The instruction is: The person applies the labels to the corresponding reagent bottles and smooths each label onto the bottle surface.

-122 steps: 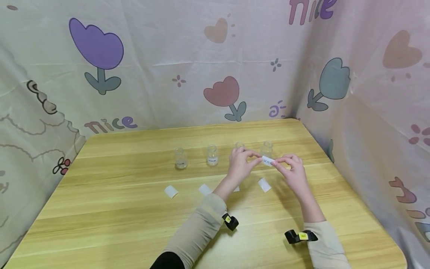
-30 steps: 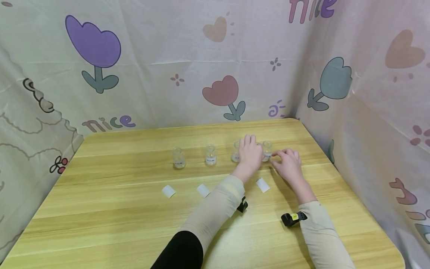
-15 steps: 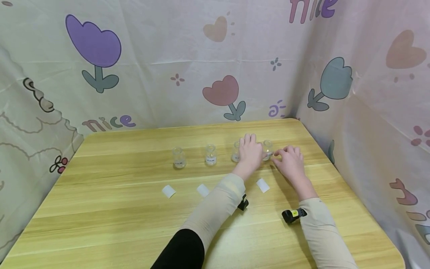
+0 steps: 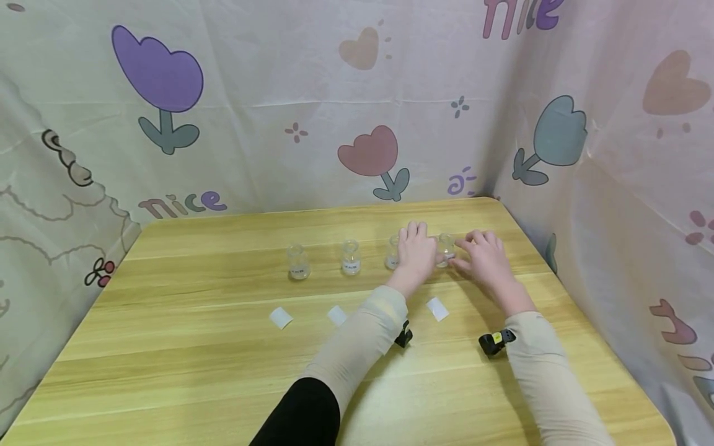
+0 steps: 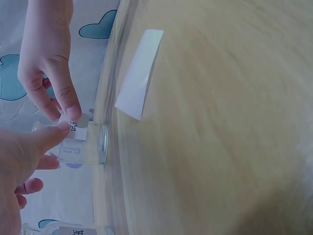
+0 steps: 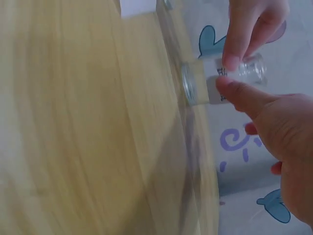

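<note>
The rightmost small clear glass bottle (image 4: 446, 251) stands upright on the table between both hands. A white printed label (image 6: 219, 81) lies against its side, under the two thumbs. My left hand (image 4: 416, 253) grips the bottle from its left side; in the left wrist view the thumb of the left hand (image 5: 22, 156) is on the label, the other fingers partly behind the glass. From the right side my right hand (image 4: 486, 261) holds the same bottle, and in the right wrist view the thumb of the right hand (image 6: 288, 127) presses the label's edge. The hands partly hide the bottle.
Left of the hands stand more glass bottles with labels, one at far left (image 4: 298, 263), one at middle (image 4: 351, 259) and one by the left hand (image 4: 392, 254). White paper pieces lie nearer, including one piece (image 4: 437, 308) before the hands. Patterned cloth hangs behind.
About four seconds ago both hands held the label in the air; it is now against the rightmost bottle. Since half a second ago the right hand has moved slightly further forward and the left has stayed put.
</note>
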